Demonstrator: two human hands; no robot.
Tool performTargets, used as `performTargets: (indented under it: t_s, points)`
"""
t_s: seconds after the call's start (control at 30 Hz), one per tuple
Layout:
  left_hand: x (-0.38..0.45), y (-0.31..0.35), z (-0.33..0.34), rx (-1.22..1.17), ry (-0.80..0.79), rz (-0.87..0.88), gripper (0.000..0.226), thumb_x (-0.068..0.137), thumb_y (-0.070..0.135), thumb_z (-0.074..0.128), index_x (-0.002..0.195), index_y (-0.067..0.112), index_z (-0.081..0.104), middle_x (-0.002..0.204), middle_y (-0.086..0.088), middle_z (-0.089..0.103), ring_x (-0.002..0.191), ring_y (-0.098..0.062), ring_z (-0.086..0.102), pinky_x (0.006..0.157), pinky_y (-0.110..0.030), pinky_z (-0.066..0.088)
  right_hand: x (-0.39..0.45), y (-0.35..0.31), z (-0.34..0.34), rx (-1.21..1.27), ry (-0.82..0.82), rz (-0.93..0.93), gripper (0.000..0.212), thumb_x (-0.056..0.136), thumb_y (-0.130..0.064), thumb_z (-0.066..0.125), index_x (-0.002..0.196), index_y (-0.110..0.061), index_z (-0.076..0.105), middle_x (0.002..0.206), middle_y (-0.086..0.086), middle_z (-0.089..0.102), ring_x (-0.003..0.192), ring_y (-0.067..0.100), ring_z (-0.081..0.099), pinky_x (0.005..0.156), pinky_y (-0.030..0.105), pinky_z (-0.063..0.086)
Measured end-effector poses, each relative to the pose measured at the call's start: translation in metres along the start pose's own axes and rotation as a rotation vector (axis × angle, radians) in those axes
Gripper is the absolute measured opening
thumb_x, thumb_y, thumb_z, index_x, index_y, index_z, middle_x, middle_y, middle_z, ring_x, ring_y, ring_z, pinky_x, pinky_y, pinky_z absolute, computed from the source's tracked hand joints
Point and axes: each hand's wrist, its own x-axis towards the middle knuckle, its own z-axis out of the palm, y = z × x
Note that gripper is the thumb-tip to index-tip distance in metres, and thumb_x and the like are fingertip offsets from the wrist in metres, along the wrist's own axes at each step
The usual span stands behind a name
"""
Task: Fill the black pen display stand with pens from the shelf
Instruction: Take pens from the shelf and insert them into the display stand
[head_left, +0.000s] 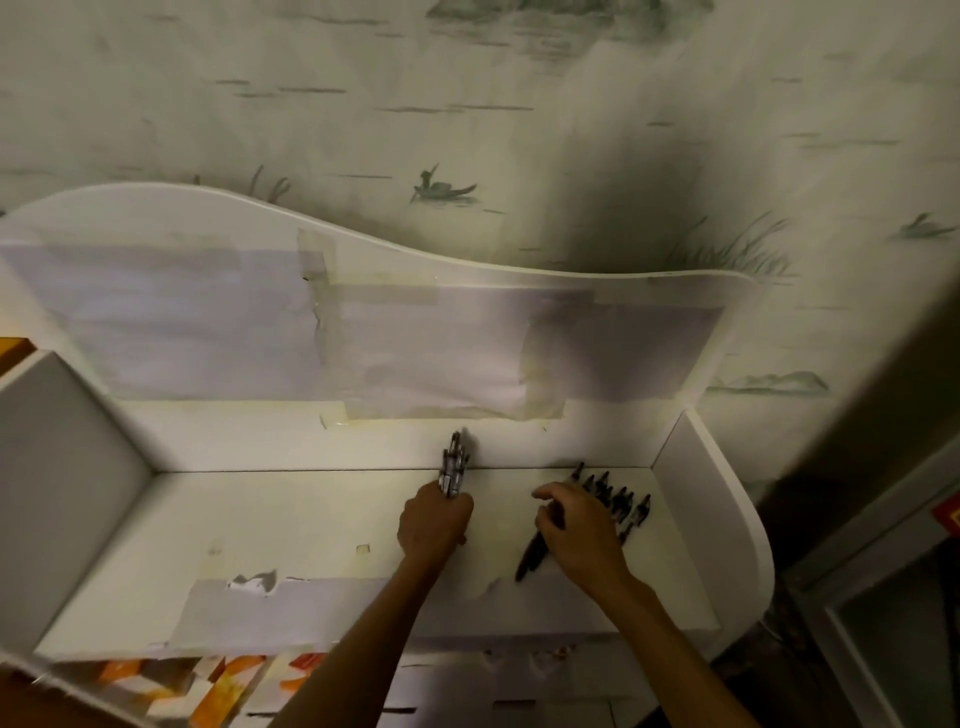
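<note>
White shelf, head view; taped paper patches on its back panel and along the front edge. Painted wallpaper with boats and reeds rises behind.

Left hand: fingers curled tight round a bundle of black pens. The bundle stands nearly upright out of the top of the fist, tips reaching up against the back panel. Motion blur on the tips; pen count cannot be told.

Right hand: palm down over the shelf surface, fingers bent and closing on one black pen. That pen runs under the fingers and sticks out below them, slanting toward the shelf's front edge. Exact pinch hidden by the knuckles.

Loose black pens: a row lying flat on the shelf just beyond and to the outer side of the right fingers, some partly covered by the hand, tips pointing at the back panel. Well apart from the left fingers.

Right side panel of the shelf stands past the row. Orange-patterned items show below the shelf's front edge.
</note>
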Motion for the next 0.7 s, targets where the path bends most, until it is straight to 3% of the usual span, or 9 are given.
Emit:
performTargets:
  t_s: [0.1,0.17,0.23,0.3,0.43,0.57,0.7]
  points:
    - [-0.001,0.001,-0.010,-0.150,0.135,0.051,0.029,0.080,0.046,0.070,0.073,0.019,0.064,0.068,0.000,0.067,0.065,-0.022,0.065,0.063,-0.032,0.052,0.007,-0.016,0.006,-0.006,0.004,-0.045,0.026,0.092,-0.014,0.061,0.118,-0.017,0.066,0.110,-0.007,0.058,0.097,0.012,0.059,0.086,0.031,0.052]
    - [-0.006,-0.002,-0.011,-0.285,0.250,0.157,0.024,0.081,0.038,0.078,0.069,0.023,0.062,0.063,0.008,0.064,0.061,-0.012,0.062,0.057,-0.026,0.047,0.012,-0.023,0.009,-0.025,0.006,-0.073,0.031,0.092,-0.017,0.059,0.123,-0.019,0.063,0.119,-0.005,0.058,0.105,0.011,0.057,0.091,0.030,0.050]
    - [-0.014,-0.007,-0.011,-0.431,0.361,0.290,0.027,0.083,0.021,0.079,0.067,0.029,0.059,0.058,0.013,0.062,0.055,-0.003,0.058,0.053,-0.011,0.043,0.017,-0.029,0.011,-0.044,0.002,-0.080,0.035,0.093,-0.019,0.057,0.128,-0.020,0.059,0.125,-0.004,0.055,0.110,0.013,0.055,0.095,0.032,0.049]
    - [-0.018,-0.016,-0.008,-0.506,0.403,0.343,0.029,0.084,0.017,0.079,0.065,0.026,0.059,0.057,0.011,0.061,0.052,-0.002,0.054,0.053,-0.010,0.042,0.020,-0.034,0.013,-0.052,-0.001,-0.085,0.038,0.094,-0.020,0.056,0.132,-0.021,0.056,0.130,-0.004,0.052,0.113,0.013,0.054,0.097,0.034,0.048]
    - [-0.015,-0.038,-0.005,-0.482,0.363,0.250,0.024,0.083,0.023,0.080,0.068,0.014,0.064,0.059,0.001,0.060,0.055,-0.011,0.053,0.057,-0.021,0.043,0.019,-0.037,0.016,-0.074,-0.015,-0.104,0.039,0.093,-0.019,0.057,0.132,-0.020,0.056,0.130,-0.002,0.053,0.112,0.016,0.055,0.098,0.036,0.047]
    - [-0.010,-0.047,-0.011,-0.522,0.336,0.161,0.015,0.083,0.023,0.080,0.076,0.017,0.069,0.067,0.005,0.067,0.064,-0.006,0.061,0.062,-0.020,0.043,0.013,-0.035,0.018,-0.066,-0.021,-0.110,0.038,0.093,-0.017,0.058,0.131,-0.019,0.057,0.129,-0.002,0.054,0.113,0.016,0.056,0.099,0.039,0.047]
    - [0.000,-0.035,-0.021,-0.586,0.363,0.075,0.027,0.081,0.017,0.081,0.065,0.017,0.058,0.060,-0.001,0.060,0.055,-0.016,0.053,0.057,-0.029,0.046,0.011,-0.033,0.018,-0.065,-0.031,-0.110,0.038,0.094,-0.017,0.058,0.131,-0.018,0.057,0.126,-0.002,0.053,0.109,0.015,0.055,0.097,0.040,0.047]
